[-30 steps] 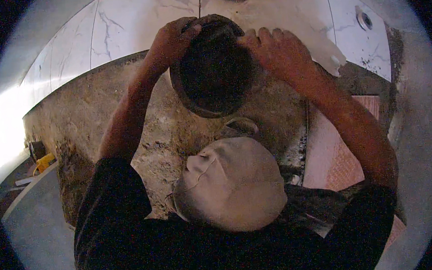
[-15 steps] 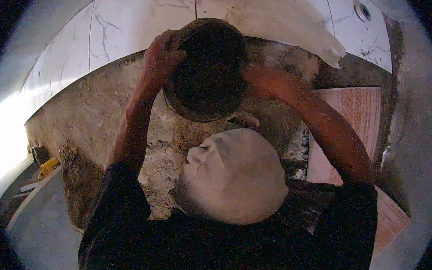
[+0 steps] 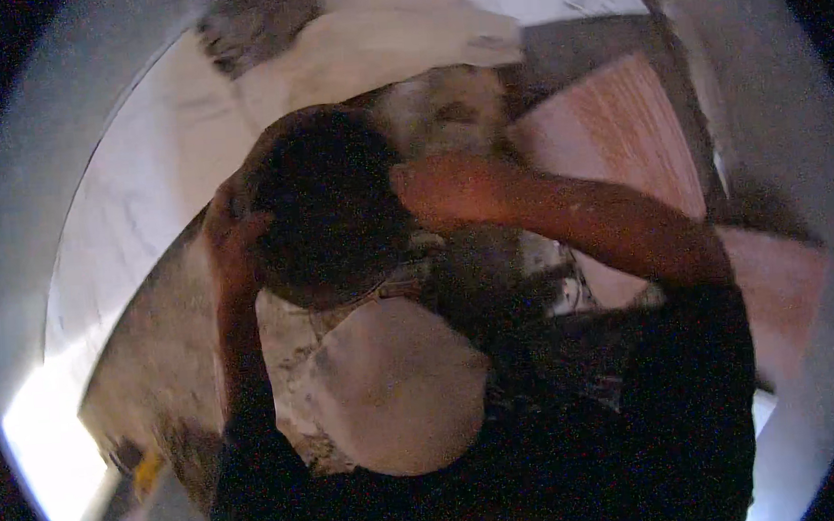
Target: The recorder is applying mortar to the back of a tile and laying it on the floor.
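A round black bucket (image 3: pixel 333 208) is between my two hands, its mouth facing up toward me and its inside too dark to make out. My left hand (image 3: pixel 236 229) is closed on its left rim, the thumb reaching over the edge. On the opposite side my right hand (image 3: pixel 437 194) grips the rim, with its fingertips partly lost in shadow. Just below the bucket, in front of my dark shirt, bulges a rounded pale form (image 3: pixel 401 386) that looks like cloth. The picture is blurred by motion.
Pinkish tiles, one upper right (image 3: pixel 610 134) and another lower right (image 3: pixel 777 291), lie beside rough, dirty ground (image 3: pixel 165 357). White tiles (image 3: pixel 127 197) run along the upper left, with a pale sheet (image 3: pixel 375 48) and a dark grey patch (image 3: pixel 259 27). A yellow object (image 3: pixel 147 471) is lower left.
The view has turned to the right, so tiles and ground appear rotated. The bucket, still between both hands, shows lower and farther left in the picture.
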`<state>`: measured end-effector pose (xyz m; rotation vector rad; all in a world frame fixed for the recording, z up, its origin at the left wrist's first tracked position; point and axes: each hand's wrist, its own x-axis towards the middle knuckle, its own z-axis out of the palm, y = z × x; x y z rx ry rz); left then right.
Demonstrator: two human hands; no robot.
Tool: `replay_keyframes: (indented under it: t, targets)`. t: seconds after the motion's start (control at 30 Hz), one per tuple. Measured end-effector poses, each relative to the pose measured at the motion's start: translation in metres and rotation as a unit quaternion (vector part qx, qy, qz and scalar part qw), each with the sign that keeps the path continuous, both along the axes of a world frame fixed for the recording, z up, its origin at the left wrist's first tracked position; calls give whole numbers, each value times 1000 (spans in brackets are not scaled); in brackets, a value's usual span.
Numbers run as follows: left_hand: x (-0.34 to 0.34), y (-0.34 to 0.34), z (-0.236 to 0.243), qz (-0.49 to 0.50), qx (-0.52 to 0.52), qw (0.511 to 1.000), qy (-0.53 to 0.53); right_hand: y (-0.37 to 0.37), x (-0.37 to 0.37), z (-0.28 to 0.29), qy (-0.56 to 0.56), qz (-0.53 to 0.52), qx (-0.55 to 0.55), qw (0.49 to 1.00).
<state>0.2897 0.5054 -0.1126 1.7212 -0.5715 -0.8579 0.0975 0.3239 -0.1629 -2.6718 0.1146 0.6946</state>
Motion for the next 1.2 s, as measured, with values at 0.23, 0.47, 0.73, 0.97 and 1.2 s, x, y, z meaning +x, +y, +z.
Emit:
replay_keyframes:
  t: [0.23,0.47,0.73,0.97,1.2]
  targets:
    - [-47,-74,41,-100,-80,990,-50,-53,-73,107,-35,-32,-62,997]
    - [-124,-197,75,-253,-128,924,-256,-86,-183,156,19,-212,-269,939]
    - [-253,-342,75,-411,-212,875,-146,-133,-345,126,-116,-286,-453,836]
    - [-372,-433,29,-469,-215,809,-281,-174,-433,60,-20,-485,-400,777]
    - [-444,-454,-17,-518,-239,765,-297,-175,-470,-5,-42,-597,-248,762]
